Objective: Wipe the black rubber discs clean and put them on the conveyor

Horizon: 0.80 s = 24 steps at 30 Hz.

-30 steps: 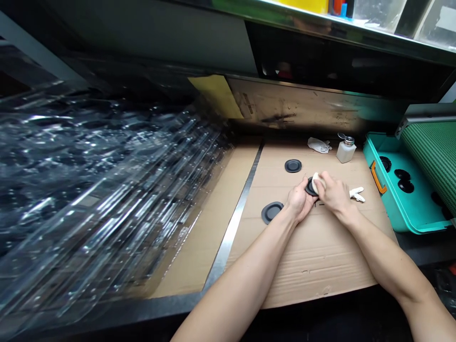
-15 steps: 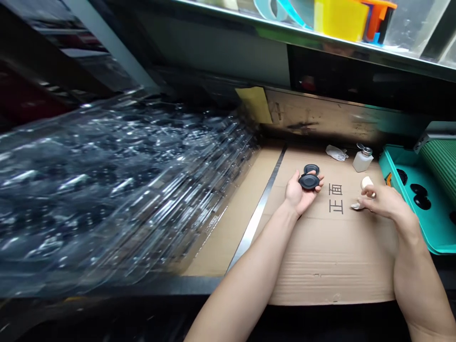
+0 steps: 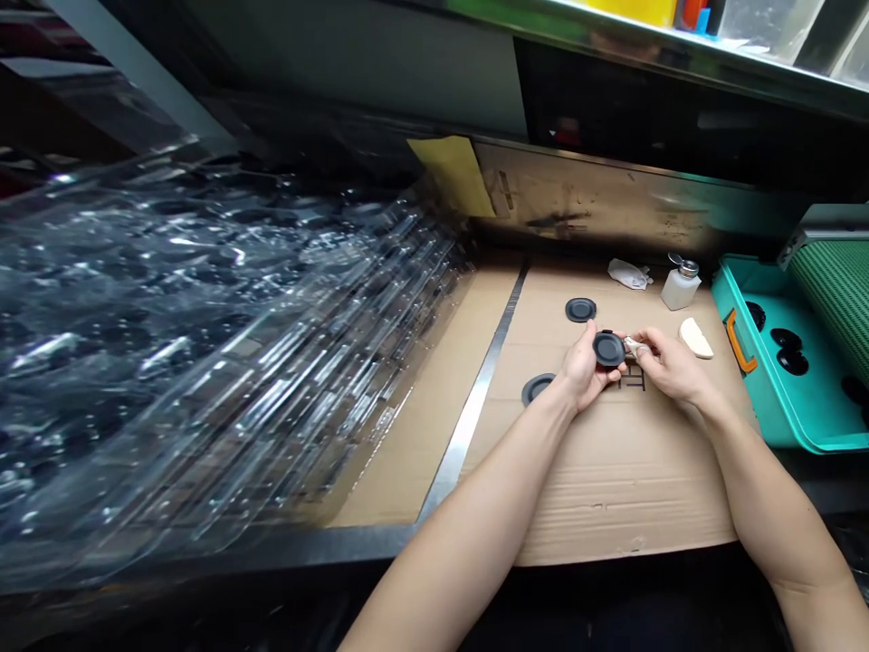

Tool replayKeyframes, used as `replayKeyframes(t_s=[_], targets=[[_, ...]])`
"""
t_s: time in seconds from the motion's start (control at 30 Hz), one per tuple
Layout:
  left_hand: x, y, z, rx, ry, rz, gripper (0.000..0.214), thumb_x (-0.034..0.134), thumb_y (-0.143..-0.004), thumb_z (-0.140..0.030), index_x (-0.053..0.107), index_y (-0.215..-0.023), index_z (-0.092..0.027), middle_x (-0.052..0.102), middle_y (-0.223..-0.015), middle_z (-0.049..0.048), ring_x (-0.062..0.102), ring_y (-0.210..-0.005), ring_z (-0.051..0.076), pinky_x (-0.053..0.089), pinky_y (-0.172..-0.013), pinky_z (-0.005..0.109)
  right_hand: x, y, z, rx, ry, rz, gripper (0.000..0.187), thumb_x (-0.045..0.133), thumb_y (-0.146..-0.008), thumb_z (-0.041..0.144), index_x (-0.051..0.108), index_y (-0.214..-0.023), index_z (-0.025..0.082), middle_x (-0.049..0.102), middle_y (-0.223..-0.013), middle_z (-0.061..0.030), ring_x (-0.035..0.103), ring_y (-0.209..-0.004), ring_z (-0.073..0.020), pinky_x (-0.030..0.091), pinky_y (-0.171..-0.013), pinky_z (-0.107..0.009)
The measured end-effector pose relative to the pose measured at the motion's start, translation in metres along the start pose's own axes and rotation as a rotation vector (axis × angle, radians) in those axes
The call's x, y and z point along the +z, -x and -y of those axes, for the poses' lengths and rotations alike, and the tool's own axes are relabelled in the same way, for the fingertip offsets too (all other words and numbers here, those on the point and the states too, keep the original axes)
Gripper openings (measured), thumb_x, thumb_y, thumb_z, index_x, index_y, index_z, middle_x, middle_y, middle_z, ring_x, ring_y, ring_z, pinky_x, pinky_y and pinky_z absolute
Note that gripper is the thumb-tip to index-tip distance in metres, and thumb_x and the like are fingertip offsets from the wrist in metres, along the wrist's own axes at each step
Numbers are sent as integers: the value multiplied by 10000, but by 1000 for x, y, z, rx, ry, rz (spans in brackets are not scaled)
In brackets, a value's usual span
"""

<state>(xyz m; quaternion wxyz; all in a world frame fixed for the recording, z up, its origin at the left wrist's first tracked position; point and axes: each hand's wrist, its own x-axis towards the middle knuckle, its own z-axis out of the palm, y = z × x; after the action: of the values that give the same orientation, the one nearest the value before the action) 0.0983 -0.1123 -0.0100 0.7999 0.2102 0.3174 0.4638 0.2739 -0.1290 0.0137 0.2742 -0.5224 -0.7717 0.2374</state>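
From my remote seat I am holding the disc (image 3: pixel 609 348) in the left hand (image 3: pixel 579 373) above the cardboard (image 3: pixel 611 489), its round face turned up toward the camera. The left hand is cupping it from the left and below, probably so that the face is lying open to view and reach. The right hand (image 3: pixel 669 362) is making a narrow pinch on a white scrap (image 3: pixel 633 347), which is sitting at the disc's right edge; I cannot tell whether the two are touching. I am judging that this light pinch is giving finer control than a full fist would.

The far disc (image 3: pixel 581 310) is lying flat beyond the left hand, and the near disc (image 3: pixel 535 388) is lying to the left, partly hidden behind the left forearm. The cardboard is likely shielding both from the bench beneath.

A white pad (image 3: pixel 695 339) is resting just right of the right hand. Farther off, a bottle (image 3: pixel 680 288) is standing upright with a crumpled rag (image 3: pixel 628 273) to its left, presumably within easy reach without crowding the hands. At the right, the bin (image 3: pixel 767 398) is holding black parts (image 3: pixel 791 362), its walls probably stopping them from straying.
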Motion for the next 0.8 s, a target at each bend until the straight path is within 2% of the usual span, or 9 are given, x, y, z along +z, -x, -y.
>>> replayKeyframes(t_s=[0.1,0.2,0.3,0.5,0.6,0.8], targets=[[-1,-1,3,2,-39,-20,536,341,-1025,-593,615,-961,-137,670,-733,103,567,-467,151,347,-384,228,11,-2,-3,-12,32,-72,199,503,-954,292,659,-1050,217,750,-986,-37,669,-867,-186,468,-765,-287],[0,0,3,-14,-81,-20,528,292,-1036,-546,606,-932,-134,678,-719,116,559,-442,158,360,-368,238,14,-3,-2,-82,60,-146,196,503,-975,314,668,-1006,213,741,-979,-58,669,-915,-199,478,-822,-301],[3,1,6,-10,-145,-34,478,313,-1032,-488,615,-930,-132,675,-681,104,559,-424,163,381,-357,246,16,-4,-1,-147,106,-196,209,492,-992,309,675,-1006,210,722,-969,-74,658,-927,-205,482,-849,-306],[3,-2,20,66,-338,-93,380,428,-1007,-430,628,-829,-159,622,-529,61,569,-384,175,387,-339,236,23,-4,-7,-169,151,-176,235,469,-1019,315,678,-1073,223,691,-1049,-76,644,-962,-196,490,-869,-297],[-1,-6,24,70,-319,-82,362,489,-992,-439,636,-797,-172,623,-508,51,569,-363,175,381,-338,233,27,-4,-10,-174,220,-166,235,463,-1021,301,676,-1065,214,694,-1045,-82,640,-963,-199,486,-866,-301],[-6,-11,28,94,-332,-90,380,482,-992,-410,630,-717,-192,621,-505,38,549,-345,176,407,-361,265,33,-4,-4,-120,454,-172,228,453,-1023,284,667,-1006,208,708,-998,-98,637,-931,-224,461,-825,-311]])
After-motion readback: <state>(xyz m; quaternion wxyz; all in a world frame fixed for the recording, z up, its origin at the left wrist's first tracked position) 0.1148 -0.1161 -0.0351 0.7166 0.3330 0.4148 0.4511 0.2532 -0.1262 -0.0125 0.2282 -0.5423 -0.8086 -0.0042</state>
